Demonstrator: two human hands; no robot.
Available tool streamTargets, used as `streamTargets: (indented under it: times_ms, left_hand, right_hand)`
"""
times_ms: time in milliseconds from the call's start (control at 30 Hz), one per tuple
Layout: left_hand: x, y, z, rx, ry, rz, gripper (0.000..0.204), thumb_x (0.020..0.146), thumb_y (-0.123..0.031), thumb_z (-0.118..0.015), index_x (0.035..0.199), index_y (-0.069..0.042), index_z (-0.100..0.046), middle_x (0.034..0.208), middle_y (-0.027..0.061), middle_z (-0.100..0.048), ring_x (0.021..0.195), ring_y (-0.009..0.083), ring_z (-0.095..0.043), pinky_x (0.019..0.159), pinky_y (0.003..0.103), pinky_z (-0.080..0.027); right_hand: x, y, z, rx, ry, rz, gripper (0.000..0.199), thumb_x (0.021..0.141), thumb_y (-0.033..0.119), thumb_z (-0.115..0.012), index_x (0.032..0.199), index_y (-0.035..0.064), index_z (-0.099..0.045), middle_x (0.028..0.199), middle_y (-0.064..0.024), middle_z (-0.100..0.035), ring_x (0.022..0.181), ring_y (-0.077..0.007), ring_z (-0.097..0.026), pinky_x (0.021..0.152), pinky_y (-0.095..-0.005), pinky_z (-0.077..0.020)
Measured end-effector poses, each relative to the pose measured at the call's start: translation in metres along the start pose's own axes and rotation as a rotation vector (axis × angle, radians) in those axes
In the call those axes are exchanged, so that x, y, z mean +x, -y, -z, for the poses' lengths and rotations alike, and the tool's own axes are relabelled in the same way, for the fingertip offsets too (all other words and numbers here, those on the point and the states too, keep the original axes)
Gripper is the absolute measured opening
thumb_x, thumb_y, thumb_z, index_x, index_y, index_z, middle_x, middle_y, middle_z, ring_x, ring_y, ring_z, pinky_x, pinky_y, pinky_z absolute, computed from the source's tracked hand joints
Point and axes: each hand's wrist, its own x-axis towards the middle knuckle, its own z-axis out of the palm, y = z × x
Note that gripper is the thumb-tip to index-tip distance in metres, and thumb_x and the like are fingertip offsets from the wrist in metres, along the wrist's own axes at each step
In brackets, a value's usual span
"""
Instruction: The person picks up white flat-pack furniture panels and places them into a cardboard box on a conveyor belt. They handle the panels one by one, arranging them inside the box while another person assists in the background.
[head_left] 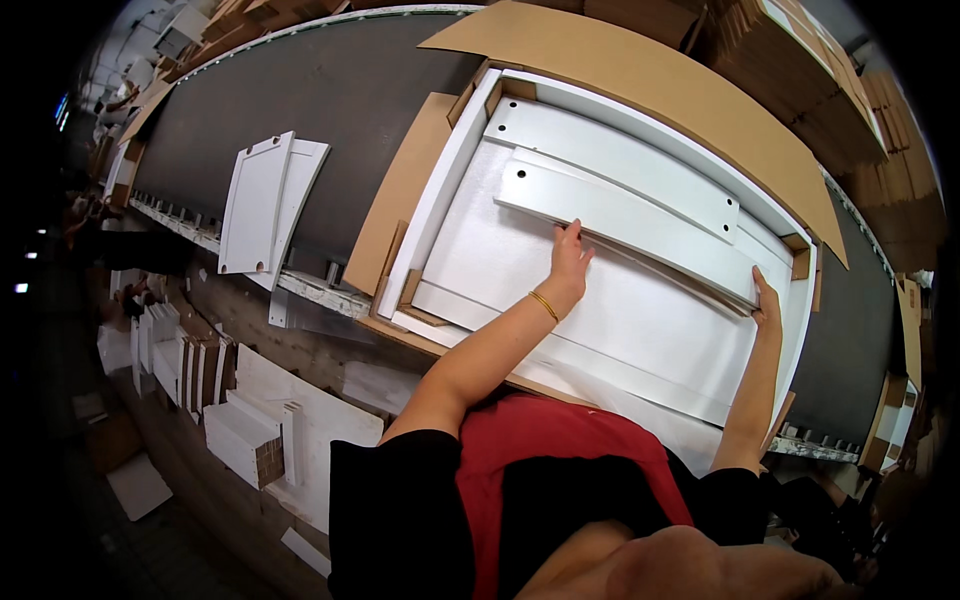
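A long white board (640, 225) with a dark hole near its left end lies tilted across an open cardboard box (570, 42). My left hand (571, 268) holds its near long edge left of the middle, the fingertips at the edge. At the board's right end, my right hand (767, 300) grips the near corner. Just behind is a second white board (620, 158) with dark holes at both ends, partly covered by the held one. White panels and foam-like sheet (500, 255) line the box beneath both hands.
The box stands on a dark conveyor belt (370, 90) with its flaps folded out. Two white panels (262, 205) lie on the belt to the left. Stacked flat cardboard (800, 80) rises at the far right. White boards (240, 440) stand on a lower surface at the left.
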Motion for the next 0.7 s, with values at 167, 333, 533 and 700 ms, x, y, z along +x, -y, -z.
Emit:
streamTargets:
  times_ms: [167,333,533,700]
  left_hand:
    - [0.024,-0.026,0.019,-0.159,-0.036,-0.093,0.072,0.087,-0.033,-0.047,0.138,-0.006,-0.004,0.143,0.0095,-0.011,0.134,0.0217,-0.005,0.107,0.039,-0.013]
    - [0.027,-0.066,0.024,-0.21,-0.068,-0.14,0.064,0.085,-0.029,-0.049,0.134,0.0,-0.019,0.144,0.0105,-0.004,0.135,0.0217,-0.001,0.109,0.039,-0.007]
    - [0.02,-0.062,0.015,0.012,-0.13,-0.057,0.047,0.083,-0.018,-0.052,0.124,-0.004,-0.035,0.136,0.0099,-0.02,0.13,0.0242,-0.016,0.104,0.045,-0.018]
    - [0.03,-0.046,0.034,-0.065,-0.195,-0.024,0.031,0.078,-0.015,-0.055,0.108,-0.013,-0.047,0.114,0.0037,-0.042,0.111,0.0196,-0.037,0.082,0.043,-0.036]
  right_hand:
    - [0.006,-0.006,-0.044,0.017,0.042,0.082,0.073,0.07,0.034,-0.073,0.113,-0.017,-0.042,0.108,-0.0236,-0.053,0.098,-0.0293,-0.053,0.085,-0.0353,-0.043]
    - [-0.004,0.01,-0.106,-0.271,0.012,0.154,0.064,0.07,0.04,-0.068,0.108,-0.0089,-0.051,0.097,-0.0139,-0.058,0.085,-0.0226,-0.055,0.074,-0.0325,-0.0432]
    - [-0.025,0.008,-0.093,-0.358,-0.014,0.059,0.076,0.07,0.046,-0.066,0.117,-0.0095,-0.044,0.11,-0.0177,-0.053,0.105,-0.0281,-0.049,0.092,-0.0359,-0.0353]
    - [-0.055,0.031,-0.122,-1.05,-0.445,0.935,0.096,0.063,0.044,-0.073,0.133,-0.0004,-0.024,0.129,-0.0186,-0.04,0.118,-0.0313,-0.039,0.096,-0.0397,-0.033]
